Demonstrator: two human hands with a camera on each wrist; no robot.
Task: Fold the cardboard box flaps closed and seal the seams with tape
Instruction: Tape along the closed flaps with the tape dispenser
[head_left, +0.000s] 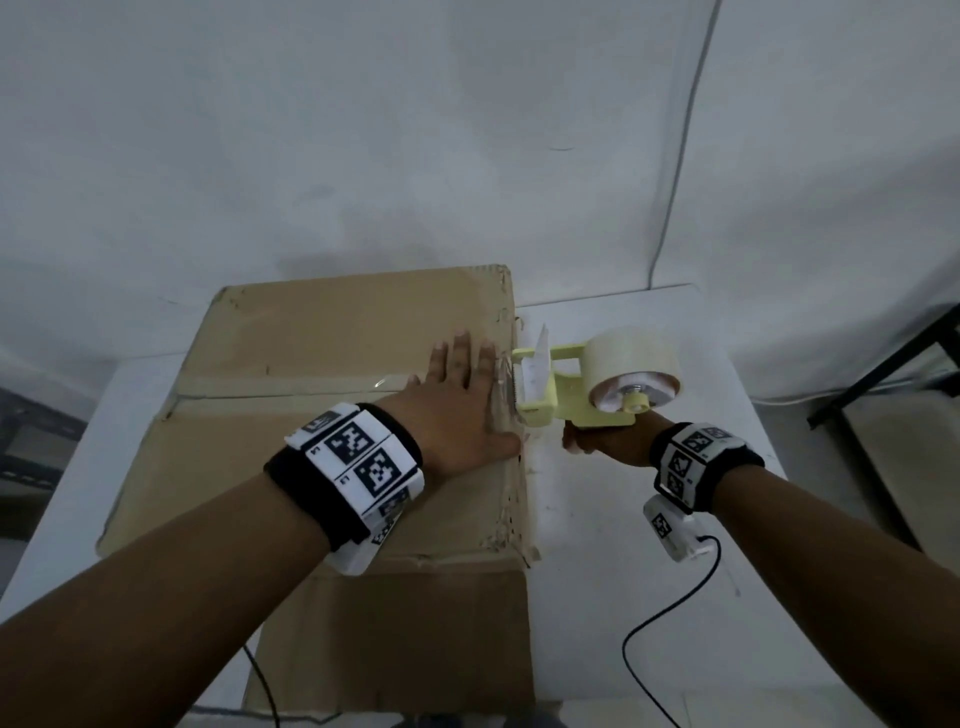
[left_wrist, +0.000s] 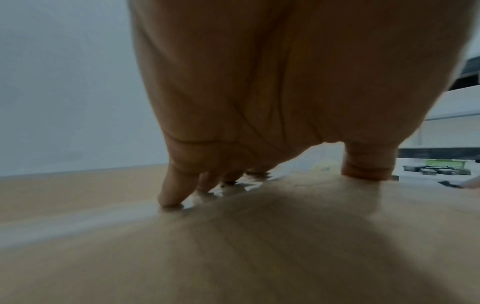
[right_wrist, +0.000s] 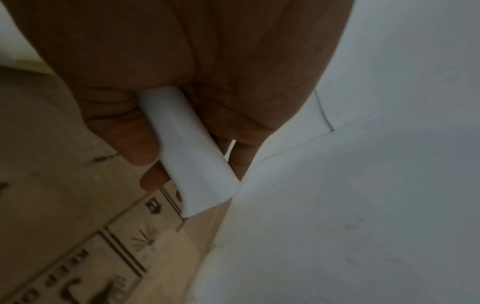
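On the white counter (head_left: 623, 519) sits one flat-topped brown cardboard box (head_left: 322, 338); left hand (head_left: 457, 410) presses it, fingers spread flat, while right hand (head_left: 608, 441) grasps one yellow-green plastic tape dispenser (head_left: 582, 384) at its right edge.

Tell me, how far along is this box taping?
Flaps of the box lie closed, and clear tape already covers the centre seam. The left hand presses the tape end down while the right hand holds the dispenser past the edge. Cutting remains, perhaps edge seams too.
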